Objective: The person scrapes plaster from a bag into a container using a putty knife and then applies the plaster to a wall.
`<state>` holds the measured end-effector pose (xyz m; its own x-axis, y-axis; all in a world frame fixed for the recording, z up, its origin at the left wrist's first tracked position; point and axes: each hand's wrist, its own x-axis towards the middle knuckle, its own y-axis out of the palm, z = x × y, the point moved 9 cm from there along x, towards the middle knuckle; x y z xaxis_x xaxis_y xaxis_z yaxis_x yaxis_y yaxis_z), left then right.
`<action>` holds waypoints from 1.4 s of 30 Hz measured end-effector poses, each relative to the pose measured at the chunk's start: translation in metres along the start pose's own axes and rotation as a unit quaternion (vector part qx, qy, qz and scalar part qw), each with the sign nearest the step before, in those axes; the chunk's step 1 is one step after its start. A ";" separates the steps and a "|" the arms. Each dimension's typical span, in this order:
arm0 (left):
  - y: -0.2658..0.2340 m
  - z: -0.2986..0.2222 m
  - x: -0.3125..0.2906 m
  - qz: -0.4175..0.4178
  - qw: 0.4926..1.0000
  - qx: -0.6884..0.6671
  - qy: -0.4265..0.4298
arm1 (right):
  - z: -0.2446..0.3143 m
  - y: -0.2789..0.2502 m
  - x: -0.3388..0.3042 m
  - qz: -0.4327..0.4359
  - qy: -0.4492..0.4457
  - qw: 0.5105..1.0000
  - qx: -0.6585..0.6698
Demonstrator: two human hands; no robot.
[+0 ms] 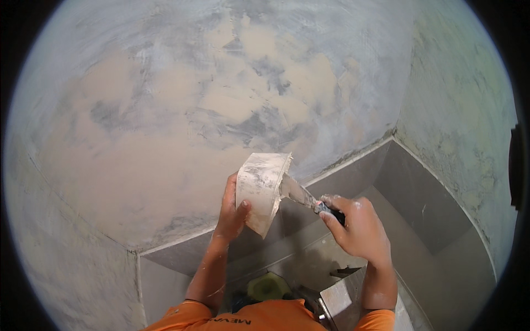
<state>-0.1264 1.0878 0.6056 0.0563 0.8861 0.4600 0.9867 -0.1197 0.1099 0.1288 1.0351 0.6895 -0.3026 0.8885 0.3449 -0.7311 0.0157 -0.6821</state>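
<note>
My left hand (pixel 231 212) grips a whitish tub (pixel 258 185) from its left side, with the thumb against the wall of it. The tub is tilted so its mouth faces right, and pale paste crusts its rim. In my right hand (pixel 356 223) is a putty knife (pixel 301 194), held by its dark handle. Its paste-smeared blade reaches to the tub's mouth; the tip is hidden there. Both hands are in front of a grey wall (pixel 165 121) with broad beige patches of smoothed paste.
Grey skirting tiles (pixel 331 179) run along the wall's foot and round the right corner. A second wall (pixel 458 110) stands at right. Below are a yellow-green object (pixel 269 286) and a boxy item with a pale top (pixel 335 296), close to my body.
</note>
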 end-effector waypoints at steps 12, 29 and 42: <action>0.012 0.067 -0.029 0.047 0.953 -0.189 -0.232 | -0.004 -0.007 0.011 -0.084 -0.175 0.981 -0.019; 0.033 0.041 -0.004 0.036 0.950 -0.274 -0.143 | -0.033 0.039 0.024 -0.095 -0.141 0.977 -0.132; 0.001 0.057 0.015 -0.077 0.970 -0.218 -0.071 | -0.023 0.079 0.014 0.002 0.043 0.998 0.039</action>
<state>-0.1156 1.1267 0.5625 -0.0364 0.9576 0.2858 0.8283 -0.1311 0.5447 0.0808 1.0589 0.6257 -0.2552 0.9244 0.2834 -0.7760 -0.0210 -0.6304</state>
